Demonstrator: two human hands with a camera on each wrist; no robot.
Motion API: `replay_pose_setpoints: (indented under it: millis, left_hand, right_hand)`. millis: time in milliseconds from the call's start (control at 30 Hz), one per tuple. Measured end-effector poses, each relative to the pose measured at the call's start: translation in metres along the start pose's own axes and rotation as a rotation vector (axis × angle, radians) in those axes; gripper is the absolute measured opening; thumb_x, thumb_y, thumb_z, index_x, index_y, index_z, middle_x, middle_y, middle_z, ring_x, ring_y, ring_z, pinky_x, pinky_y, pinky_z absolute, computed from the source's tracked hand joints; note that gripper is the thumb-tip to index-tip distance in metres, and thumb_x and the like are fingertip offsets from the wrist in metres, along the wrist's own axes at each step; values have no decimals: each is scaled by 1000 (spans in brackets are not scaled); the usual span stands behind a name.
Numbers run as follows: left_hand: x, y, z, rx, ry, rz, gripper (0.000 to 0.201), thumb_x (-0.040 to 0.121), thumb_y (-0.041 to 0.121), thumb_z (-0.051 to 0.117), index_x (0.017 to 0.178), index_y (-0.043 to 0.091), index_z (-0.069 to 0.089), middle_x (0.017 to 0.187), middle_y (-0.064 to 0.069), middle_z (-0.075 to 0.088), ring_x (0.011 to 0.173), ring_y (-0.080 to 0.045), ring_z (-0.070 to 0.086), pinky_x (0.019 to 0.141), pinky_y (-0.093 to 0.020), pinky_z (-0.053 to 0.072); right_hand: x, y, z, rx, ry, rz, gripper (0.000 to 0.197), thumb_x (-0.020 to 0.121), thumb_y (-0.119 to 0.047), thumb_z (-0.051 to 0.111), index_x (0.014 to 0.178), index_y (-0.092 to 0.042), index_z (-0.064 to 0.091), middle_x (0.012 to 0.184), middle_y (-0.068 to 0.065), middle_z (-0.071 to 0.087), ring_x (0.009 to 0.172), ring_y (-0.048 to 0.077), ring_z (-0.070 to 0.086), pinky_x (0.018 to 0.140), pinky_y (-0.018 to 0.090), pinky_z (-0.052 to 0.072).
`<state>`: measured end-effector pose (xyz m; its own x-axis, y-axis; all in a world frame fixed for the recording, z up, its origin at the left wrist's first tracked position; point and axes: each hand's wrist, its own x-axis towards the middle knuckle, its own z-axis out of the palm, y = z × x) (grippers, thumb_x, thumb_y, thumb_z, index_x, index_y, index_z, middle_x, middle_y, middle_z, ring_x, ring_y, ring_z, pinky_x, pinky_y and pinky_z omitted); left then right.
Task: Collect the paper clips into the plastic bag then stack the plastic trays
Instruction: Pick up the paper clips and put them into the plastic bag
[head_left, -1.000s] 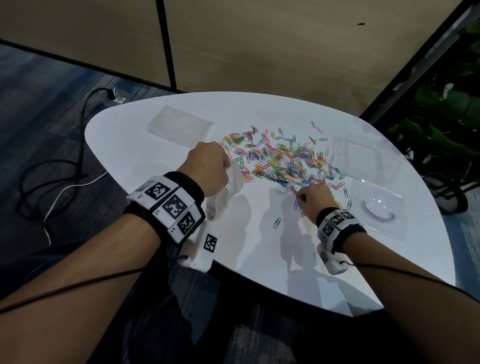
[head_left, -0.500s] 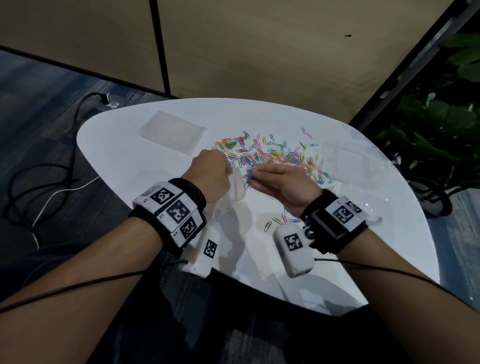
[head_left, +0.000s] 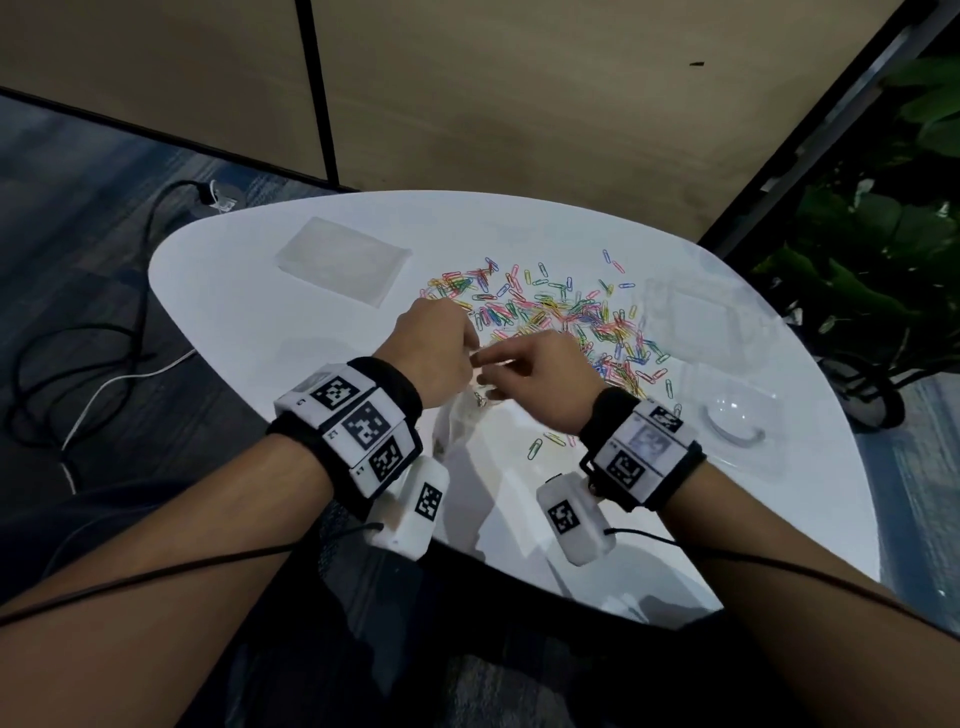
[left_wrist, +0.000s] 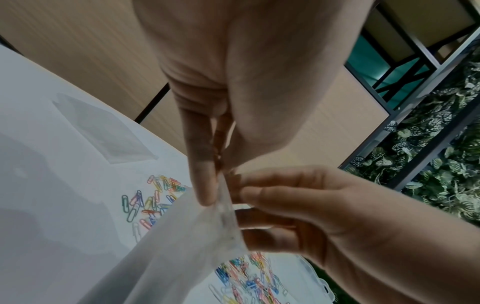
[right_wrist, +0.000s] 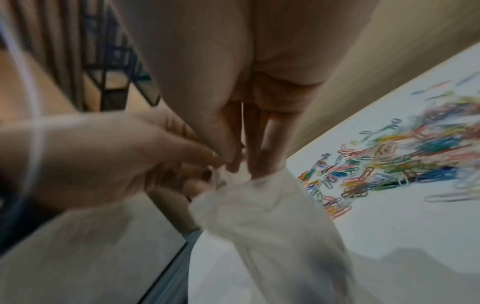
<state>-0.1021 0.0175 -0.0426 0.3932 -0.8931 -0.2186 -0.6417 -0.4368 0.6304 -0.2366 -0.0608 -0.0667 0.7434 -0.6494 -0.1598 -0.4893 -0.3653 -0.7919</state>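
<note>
On the white table (head_left: 597, 519) most paper clips (head_left: 561, 317) are lying scattered beside two clear plastic trays (head_left: 701, 322). The left hand (head_left: 434, 353) is pinching the plastic bag (left_wrist: 182, 236) by its rim while the right hand (head_left: 540, 379) is reaching its fingertips (right_wrist: 233, 164) into the mouth, their hold unclear. Pulling the rim wide and feeding clips deep should be preventing spills.

White table (head_left: 270, 332) — scattered paper clips (head_left: 561, 312), clear trays (head_left: 711, 327) (two), flat packet (head_left: 340, 260).
</note>
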Motion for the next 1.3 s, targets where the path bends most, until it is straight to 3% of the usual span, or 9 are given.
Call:
replay_pose_setpoints:
  millis: [67,133,267,367,567,800,933,1133,1300]
  left_hand:
    - [0,-3,-1,2,9,-15,33,91,2,51,110,11,77,105,-16,73,98,-32,71,92,-37,57]
    - [1,-5,-2,5,5,-27,35,91,0,49,113,10,75,112,-17,72,100,-34,71,92,-36,57]
    - [1,-8,-5,18,10,-26,36,91,-1,49,116,9,74,119,-17,70,100,-35,71,92,-36,58]
    - [2,-9,-7,54,20,-16,34,90,-1,50,108,8,77,114,-16,71,100,-33,68,88,-32,57]
    - [3,-14,-9,97,36,-5,30,88,-2,50,98,2,78,107,-17,72,89,-31,66,87,-38,59]
    - [4,-21,-14,113,38,-16,27,88,-2,51,90,8,76,99,-15,71,84,-29,62,85,-35,59]
    - [6,-20,-12,78,31,-30,32,90,1,52,110,8,76,114,-14,71,104,-32,67,88,-33,56]
    - [5,-16,-9,86,5,-22,34,91,2,52,114,9,75,116,-14,71,103,-33,68,90,-35,57]
    - [4,-14,-11,84,-1,-27,35,91,0,50,115,8,75,113,-16,71,100,-34,69,92,-38,58]
  right_hand:
    - [2,9,-16,212,93,83,19,90,-1,61,101,-10,74,88,8,74,77,22,73,69,31,60]
    - [4,31,-34,30,140,197,28,86,-13,71,114,-16,68,95,6,72,81,25,72,69,34,61]
    - [-2,92,-48,-598,-97,723,117,64,-49,86,153,-22,16,156,21,21,139,41,35,109,54,38]
    - [-7,125,-32,-564,-152,838,139,53,-51,90,155,-23,1,160,22,1,142,42,30,110,53,37]
    - [18,139,1,-431,167,518,81,79,-26,77,147,-17,35,139,20,41,116,31,53,98,32,44]
    - [41,140,7,-750,44,280,58,94,-15,53,148,-30,35,156,15,24,133,45,36,110,48,38]
    - [41,140,7,-728,144,144,36,93,-4,53,125,-15,63,116,19,62,103,37,60,90,40,52]
    - [35,138,-14,-568,226,297,8,86,-8,67,88,-11,74,85,5,69,74,19,59,66,23,44]
    - [35,136,-40,152,270,580,7,79,-11,79,86,-12,76,87,7,76,79,19,72,86,29,57]
